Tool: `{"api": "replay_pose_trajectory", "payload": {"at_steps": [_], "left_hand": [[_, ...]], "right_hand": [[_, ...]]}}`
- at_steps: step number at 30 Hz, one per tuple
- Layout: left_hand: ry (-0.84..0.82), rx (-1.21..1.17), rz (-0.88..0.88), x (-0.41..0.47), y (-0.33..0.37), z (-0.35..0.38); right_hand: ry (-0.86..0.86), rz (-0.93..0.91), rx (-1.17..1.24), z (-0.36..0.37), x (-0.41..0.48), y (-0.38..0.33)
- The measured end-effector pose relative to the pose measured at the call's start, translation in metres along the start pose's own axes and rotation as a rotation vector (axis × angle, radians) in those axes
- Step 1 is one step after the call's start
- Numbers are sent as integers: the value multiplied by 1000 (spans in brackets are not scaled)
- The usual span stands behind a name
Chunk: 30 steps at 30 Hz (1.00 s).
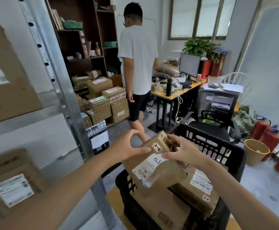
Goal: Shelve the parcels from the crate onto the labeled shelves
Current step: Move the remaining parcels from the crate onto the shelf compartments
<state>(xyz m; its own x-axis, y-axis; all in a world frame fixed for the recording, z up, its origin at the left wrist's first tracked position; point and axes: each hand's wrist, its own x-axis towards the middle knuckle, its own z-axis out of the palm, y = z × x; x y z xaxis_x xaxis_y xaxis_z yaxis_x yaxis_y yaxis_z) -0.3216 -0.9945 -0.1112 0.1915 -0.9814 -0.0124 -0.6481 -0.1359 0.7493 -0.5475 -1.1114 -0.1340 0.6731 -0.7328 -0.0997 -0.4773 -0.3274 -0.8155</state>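
A black plastic crate stands in front of me with several brown cardboard parcels in it. Above the crate I hold one parcel with a white shipping label and a small "2-2" sticker. My left hand holds its left far corner, thumb on the top face. My right hand grips its far right edge, fingers curled over the top. Two more parcels lie beneath it in the crate. The grey metal shelf unit rises on my left, with parcels on its levels.
A person in a white shirt stands just beyond the crate, facing away. Stacked boxes and a dark bookcase sit behind the shelf post. A desk with a monitor, an office chair, a bin and fire extinguishers fill the right.
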Motion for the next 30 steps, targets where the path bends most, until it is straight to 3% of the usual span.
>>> {"api": "replay_pose_trajectory", "payload": {"at_steps": [5, 9, 12, 15, 18, 24, 30], "left_hand": [[-68, -27, -122, -16, -34, -4], [-75, -114, -163, -23, -21, -15], [6, -147, -155, -21, -3, -28], [160, -219, -166, -21, 10, -41], [298, -364, -195, -29, 13, -55], [455, -618, -187, -60, 5, -81], [444, -534, -180, -126, -26, -107]], "right_hand": [[-198, -88, -131, 8, 21, -23], [-242, -188, -138, 4, 33, -56], [-182, -251, -39, -4, 36, -74], [2, -320, 77, -10, 34, -82], [137, -261, 244, -12, 31, -83], [-92, -177, 312, 23, 14, -98], [-209, -172, 241, 80, -3, -124]]}}
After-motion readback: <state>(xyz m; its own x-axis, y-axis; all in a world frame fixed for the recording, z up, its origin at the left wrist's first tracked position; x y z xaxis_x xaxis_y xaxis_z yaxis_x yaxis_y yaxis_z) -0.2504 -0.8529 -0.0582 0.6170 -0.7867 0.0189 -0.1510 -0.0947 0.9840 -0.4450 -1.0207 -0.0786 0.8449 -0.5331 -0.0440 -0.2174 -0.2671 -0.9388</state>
